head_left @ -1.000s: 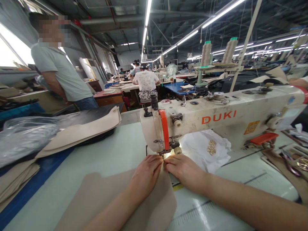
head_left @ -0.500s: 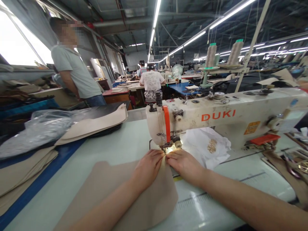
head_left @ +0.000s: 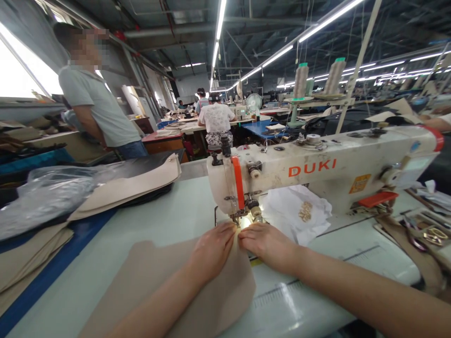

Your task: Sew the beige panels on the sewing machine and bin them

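Note:
A tan piece of material (head_left: pixel 151 277) lies flat on the pale sewing table (head_left: pixel 169 220) in front of a white DUKI sewing machine (head_left: pixel 317 171). My left hand (head_left: pixel 211 251) rests on the piece with its fingers bent down against it, just before the needle. My right hand (head_left: pixel 268 246) presses the same piece from the right, fingertips meeting those of the left hand under the lit presser foot (head_left: pixel 243 219). Both hands pinch the edge of the material at the needle.
A white cloth with gold metal bits (head_left: pixel 299 213) lies under the machine arm. Stacked tan and black pieces (head_left: pixel 127 185) and a plastic bag (head_left: pixel 45 197) sit at left. A person in a grey shirt (head_left: pixel 98 108) stands at back left. Thread cones (head_left: pixel 301 80) stand behind.
The view has shifted slightly. Both hands stay pressed on the tan piece at the needle, with no clear movement of the material.

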Available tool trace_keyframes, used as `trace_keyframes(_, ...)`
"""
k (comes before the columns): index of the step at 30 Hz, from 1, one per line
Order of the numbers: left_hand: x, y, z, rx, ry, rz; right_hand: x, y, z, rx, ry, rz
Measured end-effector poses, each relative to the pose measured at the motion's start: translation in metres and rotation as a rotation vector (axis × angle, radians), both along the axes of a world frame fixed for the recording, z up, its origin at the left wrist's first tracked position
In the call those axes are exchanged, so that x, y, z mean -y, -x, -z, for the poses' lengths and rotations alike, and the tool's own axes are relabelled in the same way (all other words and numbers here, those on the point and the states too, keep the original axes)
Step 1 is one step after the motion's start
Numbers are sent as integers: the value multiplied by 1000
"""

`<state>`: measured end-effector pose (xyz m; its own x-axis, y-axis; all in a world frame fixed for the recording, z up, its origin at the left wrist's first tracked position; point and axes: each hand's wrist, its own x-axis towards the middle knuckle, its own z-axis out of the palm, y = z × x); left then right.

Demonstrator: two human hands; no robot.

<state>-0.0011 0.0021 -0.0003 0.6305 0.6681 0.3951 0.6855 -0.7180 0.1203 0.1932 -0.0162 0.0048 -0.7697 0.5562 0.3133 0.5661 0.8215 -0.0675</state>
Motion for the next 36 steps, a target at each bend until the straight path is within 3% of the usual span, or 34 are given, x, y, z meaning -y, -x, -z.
trace_keyframes(13, -9, 3, 3, 32, -39, 20, -6, 2, 0, 8, -2, 19)
trace_keyframes(36, -8, -4, -3, 8, 34, -26, -8, 2, 3, -60, 2, -1)
